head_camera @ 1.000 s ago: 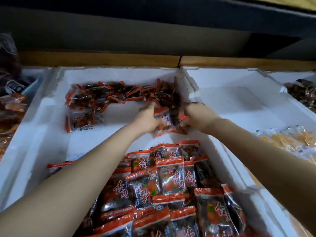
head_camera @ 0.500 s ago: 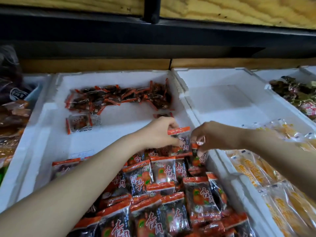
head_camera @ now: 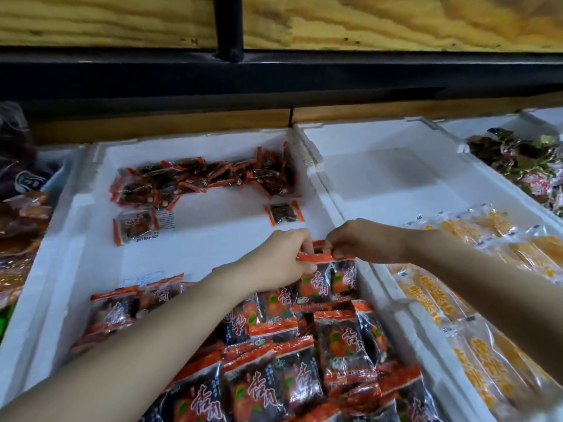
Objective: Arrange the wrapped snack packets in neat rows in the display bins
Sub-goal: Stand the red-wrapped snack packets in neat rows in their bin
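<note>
A white foam bin (head_camera: pixel 91 208) holds orange-edged dark snack packets. Neat rows of them (head_camera: pixel 289 360) fill its near part, and a loose heap (head_camera: pixel 201 181) lies along the far wall. Single packets lie at the far left (head_camera: pixel 137 223) and far right (head_camera: pixel 285 212). My left hand (head_camera: pixel 283 257) and my right hand (head_camera: pixel 359 243) together pinch the orange top edge of an upright packet (head_camera: pixel 327 277) at the far end of the rows, by the bin's right wall.
A second white foam bin (head_camera: pixel 396 178) on the right holds yellow packets (head_camera: pixel 457 300) in its near half. Further bins with mixed snacks sit at the far right (head_camera: pixel 533 169) and far left (head_camera: pixel 21 214). A dark shelf rail (head_camera: pixel 274 74) and wooden board overhang the back.
Both hands drew back from the far heap to the far end of the near rows with a packet. One packet now lies alone at the far right.
</note>
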A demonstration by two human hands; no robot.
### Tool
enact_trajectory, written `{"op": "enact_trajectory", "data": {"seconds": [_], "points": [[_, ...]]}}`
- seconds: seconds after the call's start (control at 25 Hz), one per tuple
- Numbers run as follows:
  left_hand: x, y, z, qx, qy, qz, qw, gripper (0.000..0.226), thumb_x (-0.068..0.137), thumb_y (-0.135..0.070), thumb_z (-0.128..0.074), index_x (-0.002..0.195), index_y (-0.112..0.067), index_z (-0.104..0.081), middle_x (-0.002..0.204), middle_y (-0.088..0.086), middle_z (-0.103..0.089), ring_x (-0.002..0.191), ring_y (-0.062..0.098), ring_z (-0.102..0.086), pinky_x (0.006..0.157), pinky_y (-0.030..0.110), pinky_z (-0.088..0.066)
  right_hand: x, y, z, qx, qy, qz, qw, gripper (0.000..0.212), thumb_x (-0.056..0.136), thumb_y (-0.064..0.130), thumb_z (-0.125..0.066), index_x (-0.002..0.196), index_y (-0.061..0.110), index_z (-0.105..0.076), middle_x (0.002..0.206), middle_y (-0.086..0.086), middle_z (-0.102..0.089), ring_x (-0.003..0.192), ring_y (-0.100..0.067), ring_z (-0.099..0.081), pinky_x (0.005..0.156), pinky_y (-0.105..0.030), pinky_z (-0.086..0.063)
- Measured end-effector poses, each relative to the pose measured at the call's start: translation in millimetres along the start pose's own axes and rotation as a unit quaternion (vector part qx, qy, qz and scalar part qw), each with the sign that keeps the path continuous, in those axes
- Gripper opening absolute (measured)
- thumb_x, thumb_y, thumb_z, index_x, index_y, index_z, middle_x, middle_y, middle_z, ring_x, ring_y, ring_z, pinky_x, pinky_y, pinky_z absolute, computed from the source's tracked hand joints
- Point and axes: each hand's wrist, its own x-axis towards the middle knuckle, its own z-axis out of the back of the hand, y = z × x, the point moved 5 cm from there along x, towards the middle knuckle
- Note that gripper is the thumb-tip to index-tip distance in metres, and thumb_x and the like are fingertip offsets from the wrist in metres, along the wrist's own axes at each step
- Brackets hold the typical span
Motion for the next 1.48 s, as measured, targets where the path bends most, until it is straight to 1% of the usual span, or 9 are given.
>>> {"op": "enact_trajectory", "data": {"seconds": [0.12, 0.4, 0.56, 0.76, 0.92, 1.08, 1.24, 1.36, 1.48], "points": [[-5.9, 2.1, -0.3, -0.049, -0.056, 0.016, 0.997, 0.029, 0.094, -0.019, -0.059, 0.076, -0.025, -0.037, 0.083, -0.004, -0.049, 0.070, 0.009, -0.046, 0.057, 0.018, -0.033, -0.7, 1.0, 0.1, 0.004, -0.001, 0.007, 1.000, 0.010, 0.091, 0.004, -0.054, 0.092, 0.004, -0.064, 0.068, 0.011, -0.048, 0.067, -0.010, -0.045, 0.062, -0.010, -0.032], [-21.1, -5.7, -21.4, 0.078, 0.023, -0.026, 0.996, 0.015, 0.101, -0.033, -0.043, 0.096, -0.021, -0.035, 0.085, -0.008, -0.040, 0.085, 0.017, -0.039, 0.077, 0.031, -0.030, -1.6, 5.8, -8.1, -0.024, 0.024, 0.004, 0.999, 0.023, 0.092, 0.002, -0.049, 0.109, 0.010, -0.063, 0.092, 0.006, -0.053, 0.084, -0.011, -0.046, 0.065, -0.015, -0.030], [10.6, 24.9, 11.7, -0.074, -0.062, 0.024, 0.995, 0.018, 0.095, -0.036, -0.053, 0.101, -0.019, -0.050, 0.103, -0.004, -0.059, 0.096, 0.016, -0.055, 0.082, 0.030, -0.043, 19.2, -1.9, 19.0, 0.026, -0.142, -0.012, 0.989, 0.034, 0.092, 0.001, -0.048, 0.125, 0.009, -0.055, 0.117, -0.004, -0.059, 0.101, -0.012, -0.054, 0.079, -0.011, -0.032], [46.8, 123.1, 39.0, 0.086, -0.084, 0.121, 0.985, 0.050, 0.097, -0.032, -0.052, 0.140, -0.010, -0.039, 0.146, 0.010, -0.041, 0.133, 0.027, -0.038, 0.106, 0.036, -0.034, 97.2, -4.0, 3.4, 0.020, -0.136, -0.043, 0.990, 0.051, 0.090, 0.012, -0.055, 0.138, 0.018, -0.041, 0.134, -0.010, -0.051, 0.120, -0.026, -0.048, 0.094, -0.023, -0.033], [55.9, 155.3, 34.2, 0.166, -0.087, 0.147, 0.971, 0.056, 0.098, -0.037, -0.048, 0.146, -0.012, -0.034, 0.154, 0.006, -0.030, 0.141, 0.023, -0.026, 0.112, 0.030, -0.022, 137.3, -16.8, -18.4, -0.050, -0.084, -0.093, 0.991, 0.063, 0.087, 0.027, -0.062, 0.142, 0.015, -0.033, 0.140, -0.013, -0.045, 0.126, -0.031, -0.044, 0.104, -0.034, -0.033], [62.1, 144.2, 28.5, -0.040, -0.138, 0.091, 0.985, 0.031, 0.096, -0.032, -0.050, 0.113, -0.010, -0.062, 0.121, 0.010, -0.062, 0.115, 0.028, -0.054, 0.098, 0.035, -0.041, 141.9, -2.0, -11.7, -0.031, -0.179, -0.056, 0.982, 0.042, 0.087, 0.034, -0.061, 0.119, 0.009, -0.051, 0.116, -0.012, -0.059, 0.109, -0.029, -0.055, 0.086, -0.030, -0.042], [60.3, 132.9, 33.3, -0.342, -0.184, 0.125, 0.913, 0.011, 0.092, -0.009, -0.059, 0.082, -0.012, -0.058, 0.068, 0.012, -0.063, 0.060, 0.026, -0.056, 0.065, 0.034, -0.049, 143.7, 26.8, -2.5, 0.143, -0.251, 0.023, 0.957, 0.032, 0.080, 0.013, -0.067, 0.111, 0.009, -0.060, 0.099, -0.004, -0.064, 0.089, -0.013, -0.056, 0.074, -0.017, -0.039], [48.7, 150.1, 46.7, -0.371, -0.284, 0.190, 0.864, 0.014, 0.089, 0.001, -0.062, 0.099, -0.007, -0.056, 0.076, 0.010, -0.064, 0.061, 0.025, -0.060, 0.062, 0.037, -0.055, 158.4, 19.5, 16.6, 0.114, -0.308, 0.021, 0.944, 0.033, 0.088, 0.020, -0.062, 0.120, 0.012, -0.058, 0.119, -0.007, -0.059, 0.108, -0.021, -0.053, 0.094, -0.030, -0.041], [34.7, 168.6, 62.8, -0.389, -0.324, 0.207, 0.837, 0.014, 0.090, -0.004, -0.062, 0.095, -0.016, -0.058, 0.095, 0.009, -0.063, 0.080, 0.025, -0.065, 0.066, 0.047, -0.060, 186.6, -7.2, 18.6, -0.051, -0.226, -0.097, 0.968, 0.066, 0.088, 0.042, -0.057, 0.144, 0.023, -0.028, 0.142, -0.006, -0.036, 0.125, -0.034, -0.039, 0.102, -0.042, -0.037]]}}
